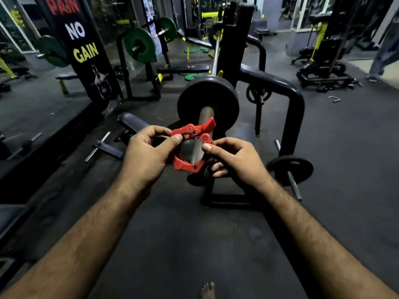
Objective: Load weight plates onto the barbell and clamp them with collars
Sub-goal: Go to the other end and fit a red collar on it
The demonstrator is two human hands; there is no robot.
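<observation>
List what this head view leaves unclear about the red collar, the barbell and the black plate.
- Red collar: whether it is already around the sleeve or held before its tip; left hand and right hand cover its sides.
- Barbell: far end hidden behind the black rack post.
- Black plate: weight marking unreadable, too dark.

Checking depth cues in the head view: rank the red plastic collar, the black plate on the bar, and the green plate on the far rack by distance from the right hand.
1. Red plastic collar, pinched by the right hand itself.
2. Black plate on the bar, just beyond, centre.
3. Green plate on the far rack, upper left background.
</observation>
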